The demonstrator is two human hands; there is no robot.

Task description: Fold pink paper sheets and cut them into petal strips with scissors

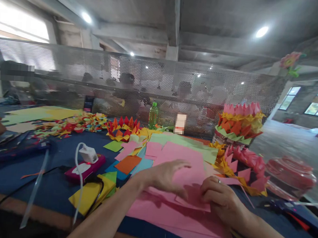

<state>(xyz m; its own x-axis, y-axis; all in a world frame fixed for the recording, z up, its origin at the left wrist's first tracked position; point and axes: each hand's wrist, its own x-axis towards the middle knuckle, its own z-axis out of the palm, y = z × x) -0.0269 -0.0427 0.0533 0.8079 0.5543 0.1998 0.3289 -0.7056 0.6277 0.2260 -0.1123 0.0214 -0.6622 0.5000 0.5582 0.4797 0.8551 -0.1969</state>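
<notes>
Your left hand (166, 175) is spread, with the thumb held apart from the fingers, over the top pink sheet (185, 155); whether it presses on the paper cannot be told. Your right hand (217, 197) has its fingers curled inward at the right edge of the same sheet; the fingertips are partly hidden, so you cannot tell from this view whether they pinch it. The top pink sheet lies directly in front of you, overlapping further pink sheets (155, 214) at the near edge of the blue table surface (56, 189). To the left of the sheets, locate an orange piece (128, 164), a yellow piece (89, 199) and a magenta power strip (97, 167) fitted with a white charger (89, 154). Beyond the sheets stand a green bottle (152, 119) and, left of it, a red-and-orange folded paper ring (118, 135). To the right, note the tiered folded paper stack (237, 121), the pink translucent jar (290, 180) and, nearer to you, a blue tool (286, 209).
</notes>
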